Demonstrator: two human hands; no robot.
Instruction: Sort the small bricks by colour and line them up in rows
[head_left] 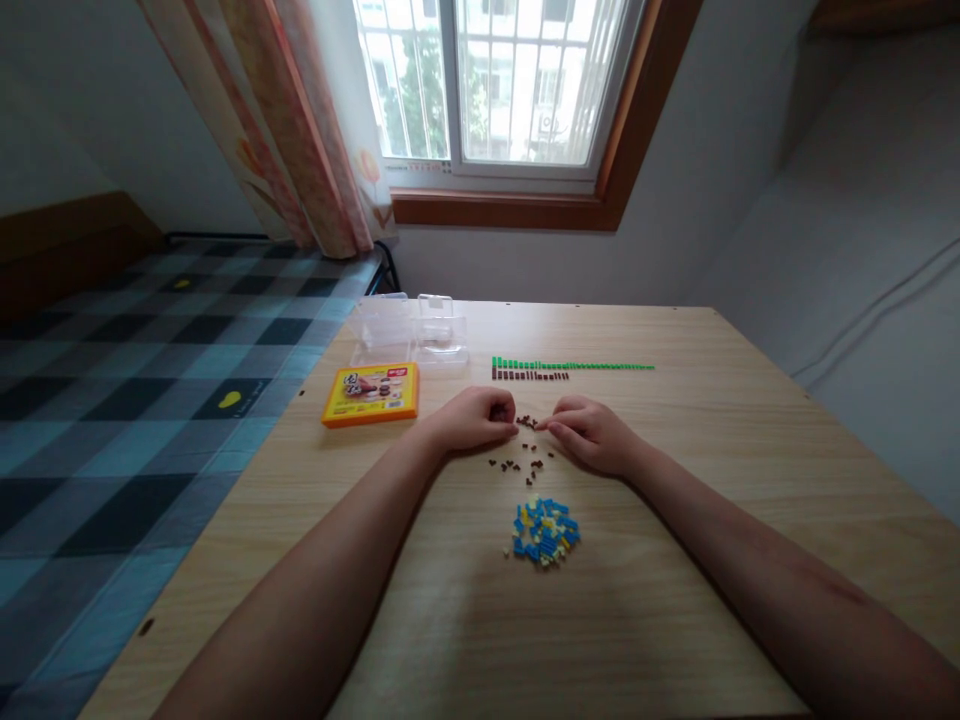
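Mid-frame, the bare left hand [478,416], fingers curled, and bare right hand [591,432], forefinger extended, sit apart beside scattered small dark-brown pieces [537,464]; whether either grips one, I cannot tell. Blue-and-yellow pieces [547,543] lie heaped lower centre.

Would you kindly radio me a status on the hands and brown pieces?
Left hand, right hand flank loose brown pieces; grips unclear. Brown row beyond, alongside green row. Blue-and-yellow pile nearer, clear of hands.
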